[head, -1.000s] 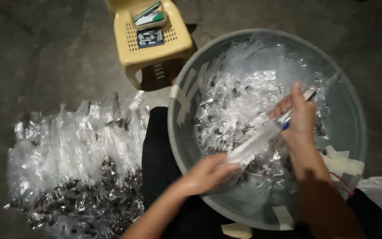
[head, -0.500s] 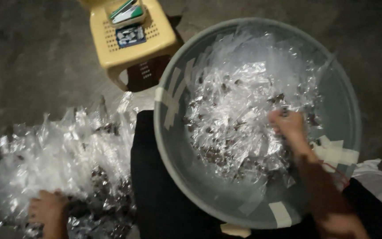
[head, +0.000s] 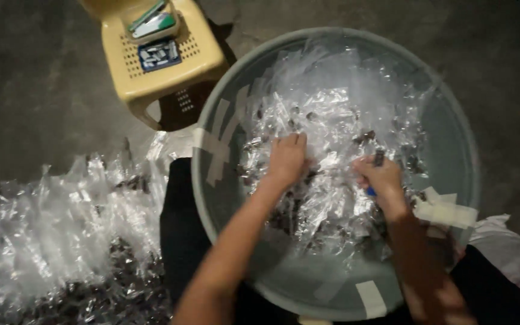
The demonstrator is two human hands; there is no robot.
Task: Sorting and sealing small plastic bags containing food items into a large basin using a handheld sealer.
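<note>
Since half a second ago the left hand (head: 285, 159) has come back from the pile on the floor and is now inside the grey basin (head: 212, 198), and the camera has shifted a little, so the basin sits more to the right.

The left hand lies palm down on the heap of clear plastic packets (head: 332, 120) in the basin, fingers bent and pressing into them; I cannot tell if it grips one packet already. The right hand (head: 380, 177) is clenched around a small dark, thin object, with something blue under the fingers. This object sticks out above the fist and points to the far side, so its long axis runs near to far, almost upright in the picture.

As a judgement, the work is somewhere in the middle. A large pile of packets (head: 61, 241) with dark contents lies on the floor at the left, just beside the person's dark-clothed leg (head: 182, 241). The basin is far from empty: many packets fill its far half, while the near part shows bare bottom.

A yellow plastic stool (head: 206, 57) with some small items stands far left.
</note>
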